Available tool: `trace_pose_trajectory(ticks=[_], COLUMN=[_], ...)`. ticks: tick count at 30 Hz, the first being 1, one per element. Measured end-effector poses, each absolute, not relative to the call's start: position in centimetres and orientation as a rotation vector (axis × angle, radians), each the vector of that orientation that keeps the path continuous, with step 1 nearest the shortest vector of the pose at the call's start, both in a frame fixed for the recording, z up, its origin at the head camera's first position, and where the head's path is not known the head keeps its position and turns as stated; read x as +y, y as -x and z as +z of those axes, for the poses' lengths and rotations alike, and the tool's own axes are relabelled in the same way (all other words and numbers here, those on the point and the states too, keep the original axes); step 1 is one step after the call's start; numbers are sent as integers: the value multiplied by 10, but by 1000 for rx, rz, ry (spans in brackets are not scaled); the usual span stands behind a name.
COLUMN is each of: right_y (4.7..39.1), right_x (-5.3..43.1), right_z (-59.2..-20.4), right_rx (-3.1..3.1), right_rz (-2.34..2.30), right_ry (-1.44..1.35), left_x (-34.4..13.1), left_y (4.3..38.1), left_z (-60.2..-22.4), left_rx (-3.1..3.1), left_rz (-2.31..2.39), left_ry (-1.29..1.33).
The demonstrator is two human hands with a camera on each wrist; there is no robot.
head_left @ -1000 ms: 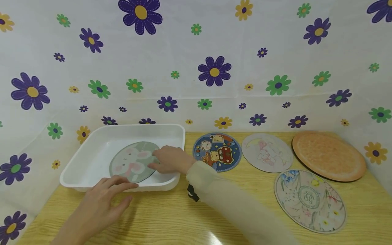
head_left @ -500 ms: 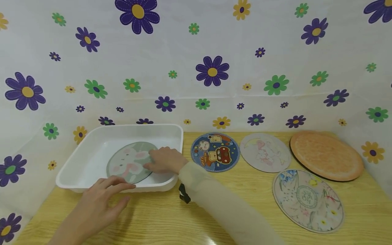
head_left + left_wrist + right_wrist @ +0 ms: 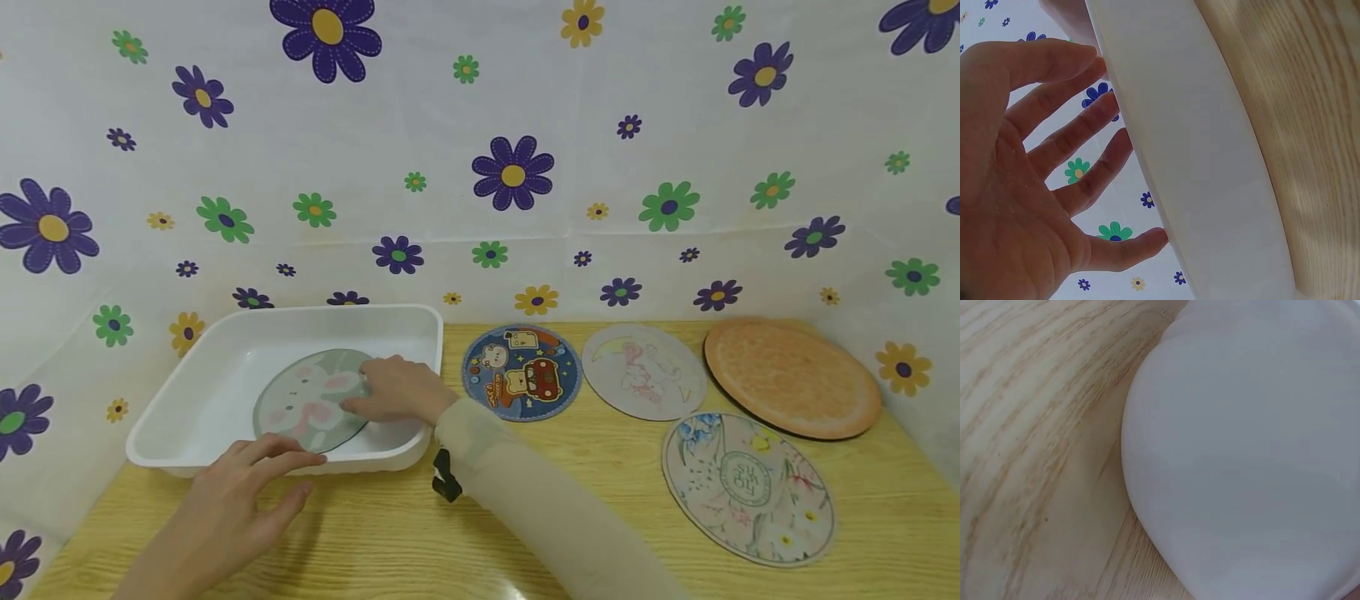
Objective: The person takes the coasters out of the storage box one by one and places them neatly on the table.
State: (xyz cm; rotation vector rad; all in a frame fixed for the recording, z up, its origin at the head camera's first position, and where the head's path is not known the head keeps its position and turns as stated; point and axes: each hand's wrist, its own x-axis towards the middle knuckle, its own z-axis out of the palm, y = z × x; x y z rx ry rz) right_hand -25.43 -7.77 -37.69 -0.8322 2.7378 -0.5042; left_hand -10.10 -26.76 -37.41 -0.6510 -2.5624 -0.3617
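Observation:
In the head view a round grey-green mat (image 3: 307,402) with a rabbit print lies inside a white plastic tray (image 3: 197,392), near its front rim. My right hand (image 3: 401,392) reaches over the tray's right side and grips the mat's right edge, thumb and forefinger on its printed face. The fingers' undersides are hidden. At the front rim, my left hand (image 3: 232,500) has its fingers spread, fingertips touching the rim. The left wrist view shows this left hand (image 3: 1029,181) against the tray's outer wall (image 3: 1185,144). Only the tray (image 3: 1247,450) and wood fill the right wrist view.
Right of the tray on the wooden table (image 3: 555,492) lie a blue cartoon mat (image 3: 517,387), a pale mat (image 3: 648,383), a thick orange-brown disc (image 3: 787,375) and a floral mat (image 3: 750,517). A flower-patterned cloth (image 3: 420,100) stands behind and at both sides.
The head view has panned slightly right, so everything sits further left. My right thumb and forefinger have slid a little further onto the rabbit mat. My left hand stays at the front rim.

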Motion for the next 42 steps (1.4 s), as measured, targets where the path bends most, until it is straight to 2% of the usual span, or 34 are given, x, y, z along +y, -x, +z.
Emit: trace_pose_trajectory(ticks=[9,17,34,42], right_y=[260,264,262,259], right_x=[-72,-74,-77,-70], right_z=[-377,-376,-378,-378], right_rx=[2611,2543,2611,2702], right_rz=[-788,-671,-692,-1111], right_ry=[930,1165,1035,1023], left_x=[-265,-266,-266,-267], left_y=[102,102,103,102], left_z=[-373,-372,-375,-376], left_rx=[-2585,-2650,-2608,-2573], left_rz=[-357,-339,-333,-363], left_ry=[635,589,629,647])
